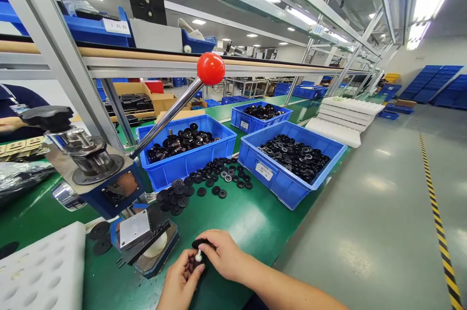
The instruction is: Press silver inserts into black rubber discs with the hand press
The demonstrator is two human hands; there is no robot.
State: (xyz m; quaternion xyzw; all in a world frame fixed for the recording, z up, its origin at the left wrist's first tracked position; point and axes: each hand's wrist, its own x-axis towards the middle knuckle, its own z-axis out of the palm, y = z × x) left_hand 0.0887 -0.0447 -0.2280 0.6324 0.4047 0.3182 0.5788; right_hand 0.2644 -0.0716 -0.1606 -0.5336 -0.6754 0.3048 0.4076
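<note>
My left hand [180, 281] and my right hand [223, 253] meet at the near edge of the green bench [251, 222]. Together they pinch a small black round part with a white pin [199, 254] sticking out of it. The left fingers grip the pin end, and the right fingers curl over the black disc. Just left of the hands stands a blue hand press [109, 188] with a long chrome lever ending in a red ball knob [210, 68]. Its grey base plate [135, 228] is a short way from my left hand.
Loose black discs [207, 181] lie on the bench behind the hands. Three blue bins [288, 173] hold black parts. A white foam tray [40, 271] lies at the near left, and stacked white trays [346, 115] at the far right. Another person's sleeve [14, 105] shows at the left edge.
</note>
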